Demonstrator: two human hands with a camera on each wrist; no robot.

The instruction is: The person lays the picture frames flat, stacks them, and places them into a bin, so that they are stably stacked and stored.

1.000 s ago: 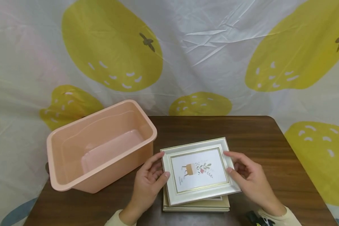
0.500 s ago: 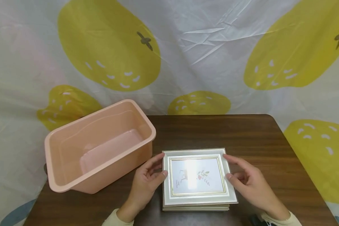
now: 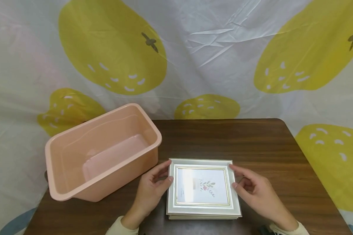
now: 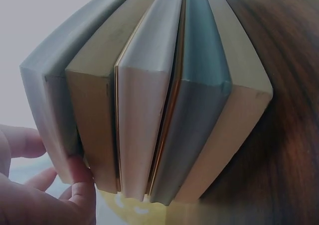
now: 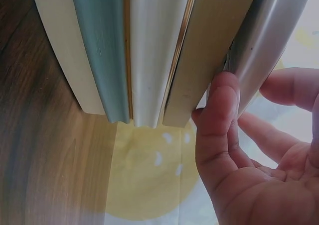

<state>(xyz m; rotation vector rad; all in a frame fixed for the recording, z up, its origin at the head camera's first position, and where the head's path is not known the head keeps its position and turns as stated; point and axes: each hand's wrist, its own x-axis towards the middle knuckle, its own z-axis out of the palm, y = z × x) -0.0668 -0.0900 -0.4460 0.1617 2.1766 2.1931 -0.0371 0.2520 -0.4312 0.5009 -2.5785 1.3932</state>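
Observation:
A silver-white picture frame (image 3: 203, 187) with a gold inner line and a plant print lies face up on top of a stack of frames. My left hand (image 3: 151, 189) pinches its left edge between thumb and fingers, and my right hand (image 3: 259, 192) pinches the right edge. In the left wrist view, the layers below are a tan frame (image 4: 92, 120), a white frame (image 4: 142, 105), a teal frame (image 4: 194, 110) and a beige frame (image 4: 232, 115) on the table. The right wrist view shows my fingertips reaching under the top frame (image 5: 266, 41), just above the tan one.
To the left of the stack stands a pink plastic tub (image 3: 129, 160), its inside bare. The dark wooden table (image 3: 253, 140) ends at a white cloth (image 3: 217, 58) printed with yellow fruit, hanging behind. Something black shows by my right sleeve (image 3: 291, 228).
Both hands have lowered the top frame onto the stack. It was tilted and raised a second ago, and now it lies level, lined up with the frames beneath.

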